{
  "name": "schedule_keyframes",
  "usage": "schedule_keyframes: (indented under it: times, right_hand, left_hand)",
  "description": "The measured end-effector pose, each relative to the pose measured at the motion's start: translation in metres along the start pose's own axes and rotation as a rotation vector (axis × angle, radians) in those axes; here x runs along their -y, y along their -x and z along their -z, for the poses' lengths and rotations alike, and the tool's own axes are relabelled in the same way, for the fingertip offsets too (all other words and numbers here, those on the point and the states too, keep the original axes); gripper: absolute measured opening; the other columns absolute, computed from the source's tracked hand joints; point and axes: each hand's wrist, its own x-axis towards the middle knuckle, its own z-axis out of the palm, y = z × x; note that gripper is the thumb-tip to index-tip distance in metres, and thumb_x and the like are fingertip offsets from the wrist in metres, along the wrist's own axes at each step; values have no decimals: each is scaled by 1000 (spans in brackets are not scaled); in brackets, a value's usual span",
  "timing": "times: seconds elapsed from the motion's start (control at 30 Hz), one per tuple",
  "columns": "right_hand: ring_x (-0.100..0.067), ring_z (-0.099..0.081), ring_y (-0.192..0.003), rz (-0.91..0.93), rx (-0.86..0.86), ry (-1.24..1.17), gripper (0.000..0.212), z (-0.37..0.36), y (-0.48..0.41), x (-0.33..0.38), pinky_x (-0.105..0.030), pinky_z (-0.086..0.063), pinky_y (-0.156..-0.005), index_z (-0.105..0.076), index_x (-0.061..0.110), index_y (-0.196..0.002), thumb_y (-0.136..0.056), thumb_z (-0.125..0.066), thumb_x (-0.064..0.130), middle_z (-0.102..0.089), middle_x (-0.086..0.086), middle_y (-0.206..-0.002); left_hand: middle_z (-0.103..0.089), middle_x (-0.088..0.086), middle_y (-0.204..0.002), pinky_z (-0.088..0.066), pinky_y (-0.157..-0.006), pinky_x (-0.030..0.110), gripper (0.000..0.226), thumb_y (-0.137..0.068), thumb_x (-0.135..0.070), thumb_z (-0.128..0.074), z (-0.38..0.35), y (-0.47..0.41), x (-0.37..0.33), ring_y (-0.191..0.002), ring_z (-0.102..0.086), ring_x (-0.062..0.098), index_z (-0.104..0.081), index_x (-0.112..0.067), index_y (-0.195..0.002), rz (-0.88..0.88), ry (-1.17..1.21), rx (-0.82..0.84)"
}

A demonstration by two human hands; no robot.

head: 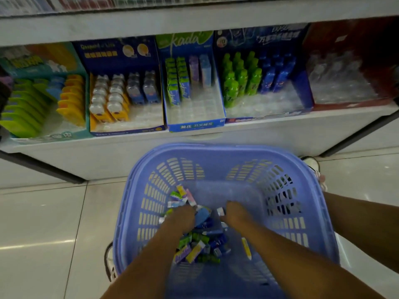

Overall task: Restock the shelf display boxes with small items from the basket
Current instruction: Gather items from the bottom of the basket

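Note:
A blue plastic basket stands on the floor below the shelf, holding a heap of small coloured packets. Both my hands reach down into it. My left hand is curled over packets at the heap's left side, beside a blue item. My right hand pinches a small white packet. On the shelf stand the display boxes: a blue and green box with green and purple packets and bare room in front, a box of yellow and blue items, and a box of green and blue bottles.
A teal box with green and orange items is at the shelf's left, a red box at its right. The white shelf front overhangs the tiled floor. A shoe shows behind the basket's right rim.

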Motion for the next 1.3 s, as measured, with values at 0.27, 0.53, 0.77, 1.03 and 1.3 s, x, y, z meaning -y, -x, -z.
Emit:
schedule_keyframes:
  times: [0.27,0.53,0.77,1.03,1.3]
  right_hand:
    - [-23,-56,-80,57,146,-60,23,12,-23,-6,-30,-41,-68,-56,12,-69,-89,-62,22,-55,-10,-71]
    - [-19,-59,-76,91,438,-792,14,71,0,-15,-29,-53,-72,-58,0,-107,-94,-52,2,-59,-13,-88]
    - [-13,-54,-69,242,357,-772,29,118,21,-9,-17,-49,-61,-59,0,-119,-91,-56,-1,-59,-8,-83]
    - [-10,-59,-77,550,7,-765,25,183,82,35,-12,-53,-67,-63,-2,-111,-86,-59,-6,-65,-11,-96]
    - [-12,-64,-76,730,-744,-770,16,267,120,93,-19,-52,-70,-63,14,-88,-79,-71,4,-67,-6,-85]
  left_hand:
    - [-42,11,-141,-37,-103,37,36,-94,-15,-53,18,-39,0,-133,-35,27,-51,-8,-129,-28,-147,-207]
    - [-50,9,-131,-32,-104,37,33,-90,-20,-56,17,-57,8,-131,-33,30,-55,-9,-122,-83,-341,-283]
    - [-64,14,-83,-40,-67,27,9,-90,-23,-61,50,-31,-13,-77,-56,22,-60,-16,-85,-65,555,-407]
    - [-69,0,-74,-50,-70,24,10,-90,-11,-61,140,51,-40,-72,-63,13,-68,-15,-84,-250,1306,-200]
    - [-61,-8,-62,-33,-40,16,33,-101,-26,-40,182,113,-36,-45,-43,4,-69,-12,-93,-329,1618,-432]
